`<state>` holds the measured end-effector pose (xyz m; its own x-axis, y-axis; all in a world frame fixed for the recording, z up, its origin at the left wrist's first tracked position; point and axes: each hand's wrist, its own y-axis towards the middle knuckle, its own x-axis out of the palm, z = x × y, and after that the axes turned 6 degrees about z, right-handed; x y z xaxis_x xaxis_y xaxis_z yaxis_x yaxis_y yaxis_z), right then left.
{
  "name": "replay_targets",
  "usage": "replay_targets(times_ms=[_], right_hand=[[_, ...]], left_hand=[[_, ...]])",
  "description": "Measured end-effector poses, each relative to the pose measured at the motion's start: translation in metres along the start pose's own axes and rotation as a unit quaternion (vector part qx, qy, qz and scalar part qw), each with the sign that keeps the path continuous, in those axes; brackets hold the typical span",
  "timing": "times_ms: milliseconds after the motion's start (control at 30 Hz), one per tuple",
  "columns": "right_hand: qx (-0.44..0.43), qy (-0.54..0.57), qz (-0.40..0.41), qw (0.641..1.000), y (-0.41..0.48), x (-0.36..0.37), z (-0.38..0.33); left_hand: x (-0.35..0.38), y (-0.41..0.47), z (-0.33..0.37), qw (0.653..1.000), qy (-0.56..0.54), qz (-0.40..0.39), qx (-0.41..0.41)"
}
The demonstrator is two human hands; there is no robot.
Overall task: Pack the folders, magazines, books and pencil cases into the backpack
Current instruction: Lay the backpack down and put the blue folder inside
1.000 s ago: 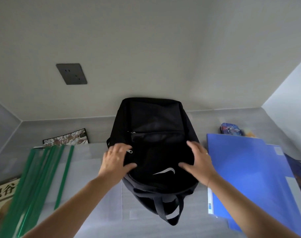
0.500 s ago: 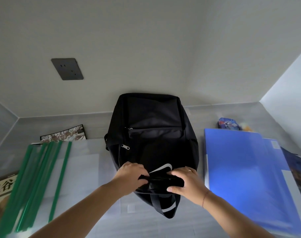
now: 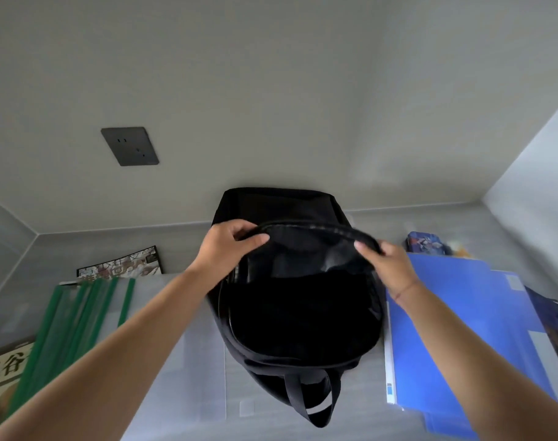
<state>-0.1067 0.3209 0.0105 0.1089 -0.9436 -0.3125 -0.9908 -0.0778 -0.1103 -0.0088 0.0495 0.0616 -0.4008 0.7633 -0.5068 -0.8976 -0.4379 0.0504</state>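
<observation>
backpack (image 3: 300,316) flap now up — both hands

A study nook in a home or office: a grey desk (image 3: 382,224) set into plain walls, a dark wall socket (image 3: 129,146), folders (image 3: 456,313) and magazines (image 3: 120,265) spread around

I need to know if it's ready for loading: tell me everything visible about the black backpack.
The black backpack is soft fabric, lying on the grey table with its carry loop toward the camera. Its main compartment gapes open, dark inside. The left hand and right hand pinch the front flap's zipper edge, holding it up.
</observation>
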Motion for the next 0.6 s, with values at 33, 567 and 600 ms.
replay_targets(times_ms=[33, 567, 600], right_hand=[[0.006, 0.021, 0.002, 1.000, 0.013, 0.002, -0.008], [0.096, 0.012, -0.122, 0.988, 0.073, 0.015, 0.020], [0.094, -0.008, -0.124, 0.988, 0.075, 0.013, 0.028]], left_hand=[[-0.001, 0.004, -0.006, 1.000, 0.016, -0.020, -0.015], [0.016, 0.076, -0.047, 0.972, -0.061, 0.096, -0.206], [0.017, 0.079, -0.049, 0.971, -0.062, 0.097, -0.209]])
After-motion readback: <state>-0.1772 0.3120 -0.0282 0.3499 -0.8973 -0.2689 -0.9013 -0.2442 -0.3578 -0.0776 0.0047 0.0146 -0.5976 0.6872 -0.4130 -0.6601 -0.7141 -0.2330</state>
